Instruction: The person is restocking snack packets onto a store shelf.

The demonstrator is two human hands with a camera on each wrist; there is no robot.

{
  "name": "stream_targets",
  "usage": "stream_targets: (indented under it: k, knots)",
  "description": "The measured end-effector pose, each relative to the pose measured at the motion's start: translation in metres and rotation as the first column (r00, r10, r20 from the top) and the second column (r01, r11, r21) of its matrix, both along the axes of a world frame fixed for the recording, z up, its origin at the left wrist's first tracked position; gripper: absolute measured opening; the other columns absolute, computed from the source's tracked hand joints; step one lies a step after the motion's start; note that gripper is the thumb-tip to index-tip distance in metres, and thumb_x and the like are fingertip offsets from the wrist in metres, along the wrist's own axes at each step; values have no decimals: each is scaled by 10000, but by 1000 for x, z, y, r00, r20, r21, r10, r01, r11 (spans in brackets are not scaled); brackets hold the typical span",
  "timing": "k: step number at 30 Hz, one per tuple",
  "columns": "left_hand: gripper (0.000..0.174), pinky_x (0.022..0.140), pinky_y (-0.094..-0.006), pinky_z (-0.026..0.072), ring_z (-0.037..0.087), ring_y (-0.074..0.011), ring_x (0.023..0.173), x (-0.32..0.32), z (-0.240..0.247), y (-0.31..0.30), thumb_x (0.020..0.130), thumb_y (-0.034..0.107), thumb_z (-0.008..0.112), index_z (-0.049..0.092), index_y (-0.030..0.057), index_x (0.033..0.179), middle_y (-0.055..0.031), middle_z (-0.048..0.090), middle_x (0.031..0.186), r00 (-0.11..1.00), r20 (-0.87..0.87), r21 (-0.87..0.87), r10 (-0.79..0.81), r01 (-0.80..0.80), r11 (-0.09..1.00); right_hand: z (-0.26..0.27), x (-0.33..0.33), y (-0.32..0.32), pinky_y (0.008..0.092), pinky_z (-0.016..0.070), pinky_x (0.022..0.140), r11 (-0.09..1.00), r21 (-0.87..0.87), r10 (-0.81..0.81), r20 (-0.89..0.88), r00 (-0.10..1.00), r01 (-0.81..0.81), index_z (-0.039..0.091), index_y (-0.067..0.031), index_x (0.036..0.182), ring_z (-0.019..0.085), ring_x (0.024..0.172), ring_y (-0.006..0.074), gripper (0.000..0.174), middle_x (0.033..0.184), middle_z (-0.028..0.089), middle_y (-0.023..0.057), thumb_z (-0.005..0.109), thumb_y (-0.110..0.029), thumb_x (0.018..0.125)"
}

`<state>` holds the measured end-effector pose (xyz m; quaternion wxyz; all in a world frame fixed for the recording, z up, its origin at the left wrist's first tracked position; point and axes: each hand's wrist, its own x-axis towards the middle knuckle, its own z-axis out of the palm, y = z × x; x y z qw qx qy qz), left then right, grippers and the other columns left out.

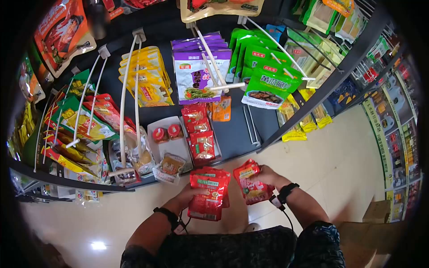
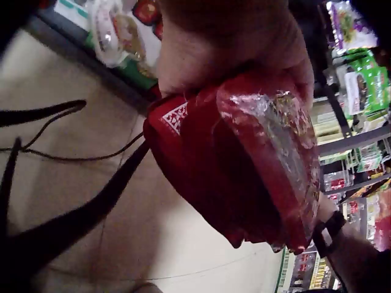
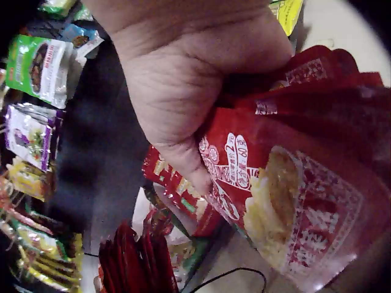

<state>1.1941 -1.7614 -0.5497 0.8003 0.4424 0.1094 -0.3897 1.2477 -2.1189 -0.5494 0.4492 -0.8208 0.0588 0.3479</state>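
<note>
My left hand [image 1: 187,195] grips a stack of red snack packets [image 1: 206,203] in front of the shelf edge, thumb across the front one. In the left wrist view these packets [image 2: 208,165] fan out below the left hand [image 2: 226,55]. To the right, my right hand [image 1: 269,176] holds another bunch of red snack packets [image 1: 250,185]. The right wrist view shows its thumb pressed on the front of these printed packets [image 3: 311,195], with several more layered behind. The two bunches are apart, both over the floor. Most of the fingers are hidden behind the packets.
On the dark shelf [image 1: 237,127], more red packets [image 1: 203,145] lie in a white box beside red-lidded items [image 1: 167,132]. Purple-and-white bags [image 1: 196,78], green bags [image 1: 270,87] and yellow packets [image 1: 147,82] hang from protruding hooks. Cardboard boxes [image 1: 377,211] stand at the lower right.
</note>
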Motion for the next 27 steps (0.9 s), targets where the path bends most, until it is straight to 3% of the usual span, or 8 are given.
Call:
stream_targets:
  k: [8,16,18,20,22,24,25,27]
  knots:
    - [485,836,-394,575,684,-248,958,12,-66,-7,789,91,742,559,23,1232,-126,667,1109,1000,-30,113,0,3,994,-45,5,-15,354,529,829,995,-90,42,-63,997,-48,698,-60,1092,689,902,233,468,993,719,120,816,-333,731]
    - [509,865,-440,566,677,-263,991,29,-28,1,774,120,760,548,41,1230,-121,667,1111,995,-79,112,-66,74,991,-4,4,-13,351,549,792,996,-7,-84,-59,995,84,662,-16,1124,691,865,212,449,982,713,121,815,-201,745]
    - [518,870,-454,564,673,-268,1001,33,-17,0,777,124,760,540,46,1239,-121,662,1122,995,-95,93,2,7,996,25,6,-10,352,549,795,974,184,-146,57,988,134,662,-16,1118,689,872,204,454,988,714,117,819,-214,741]
    - [544,877,-480,560,665,-274,1024,36,1,-2,782,136,765,518,56,1260,-115,648,1153,989,-112,40,97,-93,995,47,16,-6,353,549,799,989,112,-122,204,971,100,661,-19,1114,694,877,221,460,1001,713,130,821,-225,735]
    - [537,879,-476,560,664,-273,1025,41,1,-5,785,132,763,520,56,1258,-111,647,1153,986,-46,6,160,-160,987,95,20,13,362,551,803,993,-106,13,475,880,43,652,-14,1111,699,881,262,486,1006,709,160,818,-257,724]
    - [510,876,-460,563,665,-269,1016,39,25,-16,794,113,748,526,57,1251,-106,646,1153,957,87,-26,276,-275,961,157,12,51,386,551,749,916,-399,279,708,648,41,644,-14,1058,680,836,322,489,967,679,184,800,-299,692]
    - [510,876,-460,563,665,-269,1016,39,27,-23,794,113,748,526,57,1251,-106,646,1153,954,81,-29,290,-288,957,170,6,71,386,551,749,915,-403,291,704,648,27,644,-14,1058,680,836,322,489,967,679,184,800,-299,692]
    - [522,868,-446,567,669,-269,1006,39,20,-35,790,83,746,519,61,1259,-114,646,1155,865,181,-123,468,-453,883,183,-4,118,415,521,643,782,-612,535,758,374,121,650,-39,981,653,765,319,324,951,645,145,714,-260,753]
